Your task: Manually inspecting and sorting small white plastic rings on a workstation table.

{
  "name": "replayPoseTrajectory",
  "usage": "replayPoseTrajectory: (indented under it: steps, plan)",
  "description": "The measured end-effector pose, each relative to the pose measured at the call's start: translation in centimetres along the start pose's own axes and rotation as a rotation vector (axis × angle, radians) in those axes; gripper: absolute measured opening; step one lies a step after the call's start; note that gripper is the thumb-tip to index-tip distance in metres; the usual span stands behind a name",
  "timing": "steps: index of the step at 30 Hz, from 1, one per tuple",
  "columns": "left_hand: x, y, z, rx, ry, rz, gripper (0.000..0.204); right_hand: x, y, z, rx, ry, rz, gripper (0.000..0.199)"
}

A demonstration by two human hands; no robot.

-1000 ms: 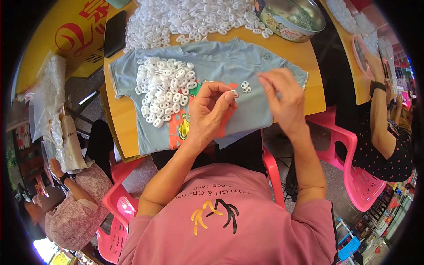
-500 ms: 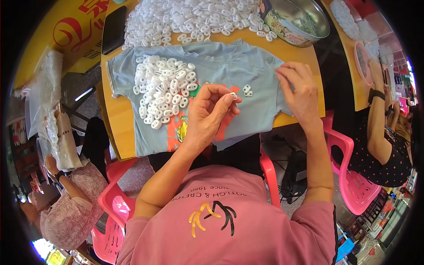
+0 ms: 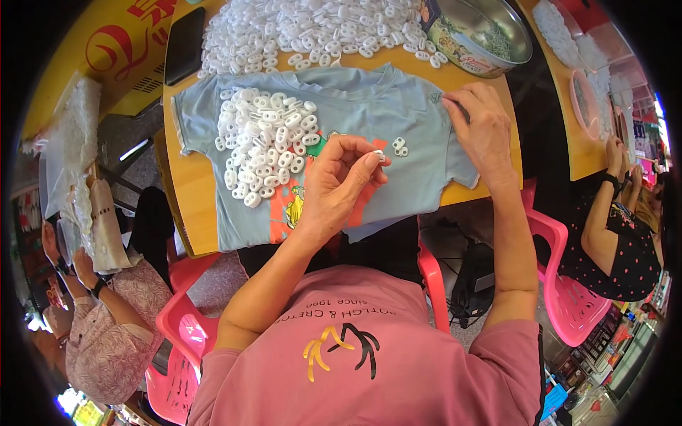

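My left hand (image 3: 334, 181) pinches a small white two-hole plastic cord lock (image 3: 380, 155) between thumb and forefinger. To the left, a heap of matching white cord locks (image 3: 266, 138) lies on a light blue T-shirt (image 3: 355, 92) spread over the table. Just right of my left hand are a few cord locks (image 3: 400, 146) set apart in a small cluster. My right hand (image 3: 483, 128) is over the shirt's right sleeve, thumb and forefinger drawn together beside a little pile of tiny grey metal pieces (image 3: 435, 97). Whatever may be between those fingertips is too small to make out.
A large mound of white cord locks (image 3: 312, 32) covers the table's far side. At the far right stands a round tin (image 3: 483, 35) with grey metal bits; a black phone (image 3: 185, 46) lies far left. People sit on both sides, near pink chairs (image 3: 561, 277).
My right hand has shifted slightly up toward the tiny metal pieces, and its thumb and forefinger have closed together. My left hand keeps its cord lock nearly in place.
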State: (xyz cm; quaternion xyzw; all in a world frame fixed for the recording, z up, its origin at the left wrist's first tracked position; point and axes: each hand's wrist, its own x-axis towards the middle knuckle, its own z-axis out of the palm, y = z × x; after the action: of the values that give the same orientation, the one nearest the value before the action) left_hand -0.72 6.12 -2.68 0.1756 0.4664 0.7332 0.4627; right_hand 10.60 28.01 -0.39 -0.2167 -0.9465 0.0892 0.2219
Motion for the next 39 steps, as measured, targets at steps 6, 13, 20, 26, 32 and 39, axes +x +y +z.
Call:
replayPoseTrajectory:
  steps: [6, 13, 20, 26, 32, 39]
  plan:
    - [0.0, 0.0, 0.0, -0.032, 0.013, -0.025, 0.011, 0.1, 0.5, 0.0, 0.027, 0.023, -0.023, 0.011]
    - [0.0, 0.1, -0.1, -0.017, 0.012, -0.022, 0.012, 0.0, -0.4, -1.0, 0.276, 0.012, 0.094, 0.011]
    - [0.0, 0.3, 0.2, -0.035, 0.017, -0.037, 0.012, -0.3, -1.7, -1.8, 0.542, -0.12, 0.241, 0.012]
    - [-0.1, 0.2, 0.2, -0.023, 0.023, -0.017, 0.011, -0.5, -2.1, -1.8, 0.602, -0.13, 0.28, 0.012]
    - [0.2, 0.1, 0.0, 0.014, 0.072, 0.008, 0.013, -1.8, -4.6, -1.2, 0.75, -0.186, 0.264, 0.013]
    - [0.1, 0.3, -0.1, 0.022, 0.082, 0.013, 0.016, -3.5, -8.4, 1.1, 0.978, -0.186, 0.285, 0.015]
